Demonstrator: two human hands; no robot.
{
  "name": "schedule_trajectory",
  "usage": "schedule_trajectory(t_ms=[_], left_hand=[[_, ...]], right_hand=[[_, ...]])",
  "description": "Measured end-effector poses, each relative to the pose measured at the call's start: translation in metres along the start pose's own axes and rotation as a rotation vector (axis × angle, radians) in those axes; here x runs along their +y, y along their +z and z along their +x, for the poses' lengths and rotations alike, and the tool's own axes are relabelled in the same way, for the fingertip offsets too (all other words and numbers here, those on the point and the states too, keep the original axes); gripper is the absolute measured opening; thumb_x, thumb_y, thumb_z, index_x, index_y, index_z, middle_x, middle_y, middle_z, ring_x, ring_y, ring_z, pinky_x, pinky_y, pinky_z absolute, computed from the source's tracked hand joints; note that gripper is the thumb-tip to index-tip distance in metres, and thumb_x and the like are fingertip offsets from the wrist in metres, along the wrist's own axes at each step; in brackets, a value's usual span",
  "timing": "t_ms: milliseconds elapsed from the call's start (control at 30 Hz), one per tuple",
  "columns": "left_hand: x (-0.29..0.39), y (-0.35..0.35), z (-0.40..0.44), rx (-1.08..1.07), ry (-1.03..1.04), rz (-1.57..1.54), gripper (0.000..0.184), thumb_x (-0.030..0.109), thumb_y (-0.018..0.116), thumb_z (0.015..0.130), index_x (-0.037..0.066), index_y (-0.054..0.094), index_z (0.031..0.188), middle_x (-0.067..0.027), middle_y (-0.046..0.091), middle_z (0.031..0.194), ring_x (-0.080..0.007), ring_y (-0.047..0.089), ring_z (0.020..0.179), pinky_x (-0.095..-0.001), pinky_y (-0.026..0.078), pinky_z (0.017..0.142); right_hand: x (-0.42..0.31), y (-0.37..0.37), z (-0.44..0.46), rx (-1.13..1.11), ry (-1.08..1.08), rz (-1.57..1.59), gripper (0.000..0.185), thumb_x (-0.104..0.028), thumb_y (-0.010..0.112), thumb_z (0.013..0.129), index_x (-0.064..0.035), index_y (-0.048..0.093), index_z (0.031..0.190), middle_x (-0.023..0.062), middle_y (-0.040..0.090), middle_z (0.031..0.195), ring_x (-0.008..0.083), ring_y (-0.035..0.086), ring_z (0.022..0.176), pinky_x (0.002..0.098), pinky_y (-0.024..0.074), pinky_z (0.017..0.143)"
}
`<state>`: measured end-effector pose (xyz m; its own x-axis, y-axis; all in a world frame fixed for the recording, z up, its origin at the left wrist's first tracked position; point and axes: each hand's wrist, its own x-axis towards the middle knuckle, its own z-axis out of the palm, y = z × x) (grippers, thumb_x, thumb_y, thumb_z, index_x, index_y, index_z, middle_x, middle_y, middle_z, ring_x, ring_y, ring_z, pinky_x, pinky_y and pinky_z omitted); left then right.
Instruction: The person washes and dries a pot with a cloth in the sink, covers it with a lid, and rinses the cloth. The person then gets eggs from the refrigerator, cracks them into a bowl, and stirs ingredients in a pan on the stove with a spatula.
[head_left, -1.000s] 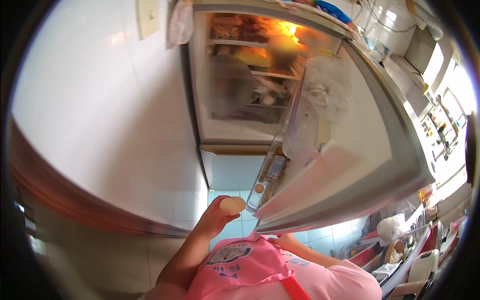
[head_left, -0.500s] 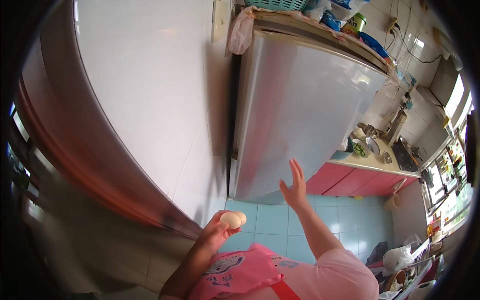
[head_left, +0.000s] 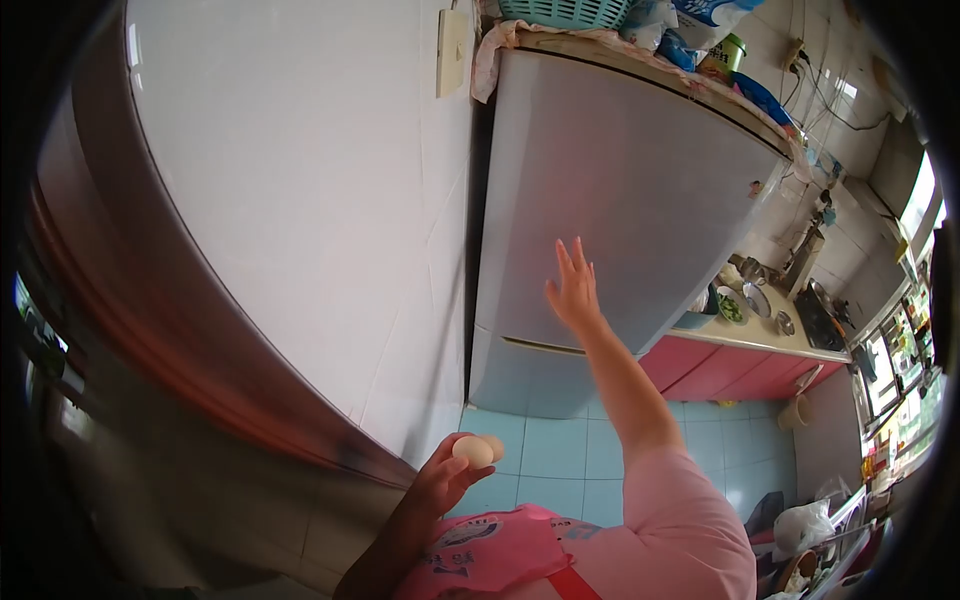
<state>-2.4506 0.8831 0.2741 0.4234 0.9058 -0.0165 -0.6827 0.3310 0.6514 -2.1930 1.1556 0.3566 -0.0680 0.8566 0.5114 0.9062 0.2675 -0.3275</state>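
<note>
My left hand is closed around two pale eggs, low in the view in front of the pink apron. One egg partly covers the other. My right hand is stretched out with its fingers apart, at the grey refrigerator door. It holds nothing; whether the fingertips touch the door I cannot tell. The upper door sits flush with the refrigerator body, above the lower door.
A white tiled wall stands left of the refrigerator. On top are a teal basket and bags. To the right runs a counter with a bowl of green vegetables and a stove. Blue tiles cover the floor.
The refrigerator's upper door has swung from ajar to shut. My right arm has reached farther forward, fingers still apart. My left hand keeps the eggs and has shifted slightly.
</note>
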Motion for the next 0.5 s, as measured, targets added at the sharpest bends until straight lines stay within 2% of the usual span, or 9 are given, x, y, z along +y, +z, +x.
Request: schedule_trajectory(t_ms=[233,300,367,400,433,467,500], left_hand=[[-0.004,0.004,0.006,0.024,0.003,-0.01,0.049,0.033,0.062,0.087,0.008,0.043,0.124,-0.0155,0.05,0.126,-0.0283,0.052,0.117,-0.0436,0.047,0.096],[-0.008,0.005,0.013,0.026,-0.001,-0.003,0.051,0.036,0.063,0.086,0.008,0.043,0.124,-0.0173,0.05,0.126,-0.0294,0.052,0.116,-0.0433,0.048,0.094],[-0.016,0.008,0.027,0.018,-0.013,-0.003,0.051,0.037,0.062,0.087,0.009,0.043,0.124,-0.0185,0.049,0.127,-0.0294,0.052,0.116,-0.0428,0.048,0.094],[-0.021,0.011,0.037,0.024,0.015,-0.001,0.051,0.038,0.061,0.087,0.009,0.043,0.124,-0.0197,0.049,0.128,-0.0294,0.053,0.115,-0.0423,0.049,0.094],[-0.026,0.015,0.048,0.02,0.009,0.015,0.05,0.04,0.06,0.088,0.01,0.043,0.124,-0.0214,0.049,0.129,-0.029,0.054,0.114,-0.0412,0.049,0.094],[-0.029,0.025,0.059,-0.004,-0.005,0.001,0.051,0.041,0.062,0.086,0.01,0.045,0.123,-0.0199,0.051,0.128,-0.0281,0.055,0.113,-0.0409,0.05,0.093],[-0.034,0.033,0.071,-0.029,-0.041,-0.022,0.051,0.039,0.064,0.086,0.009,0.045,0.123,-0.0161,0.052,0.126,-0.0264,0.054,0.113,-0.0407,0.049,0.093]], right_hand=[[0.011,0.008,0.008,-0.024,0.001,-0.112,0.07,-0.014,0.063,0.083,-0.0152,0.032,0.146,0.0193,0.015,0.155,0.0344,0.031,0.137,0.0485,0.0226,0.113],[0.005,0.002,0.005,0.032,-0.005,0.067,0.065,-0.018,0.066,0.082,-0.0117,0.039,0.141,0.0192,0.026,0.151,0.0346,0.036,0.134,0.046,0.0282,0.111],[-0.003,-0.005,-0.019,0.041,-0.266,0.203,0.06,-0.022,0.069,0.081,-0.0077,0.047,0.135,0.0189,0.042,0.141,0.0344,0.044,0.128,0.0428,0.0345,0.107],[-0.018,-0.025,-0.041,-0.14,-0.157,0.497,0.058,-0.026,0.072,0.08,-0.0052,0.051,0.131,0.018,0.054,0.13,0.0343,0.049,0.122,0.0408,0.0386,0.104],[-0.023,-0.04,-0.067,-0.281,-0.13,0.595,0.063,-0.028,0.074,0.078,-0.0058,0.05,0.132,0.0164,0.055,0.129,0.0313,0.05,0.121,0.0399,0.0388,0.104],[-0.016,-0.05,-0.092,-0.386,-0.177,0.749,0.064,-0.032,0.074,0.079,-0.005,0.051,0.131,0.0158,0.053,0.132,0.0291,0.049,0.124,0.041,0.0375,0.104],[-0.007,-0.065,-0.119,-0.497,-0.112,0.824,0.067,-0.034,0.075,0.079,-0.0047,0.049,0.134,0.0145,0.054,0.132,0.0276,0.05,0.123,0.0406,0.0384,0.103]])
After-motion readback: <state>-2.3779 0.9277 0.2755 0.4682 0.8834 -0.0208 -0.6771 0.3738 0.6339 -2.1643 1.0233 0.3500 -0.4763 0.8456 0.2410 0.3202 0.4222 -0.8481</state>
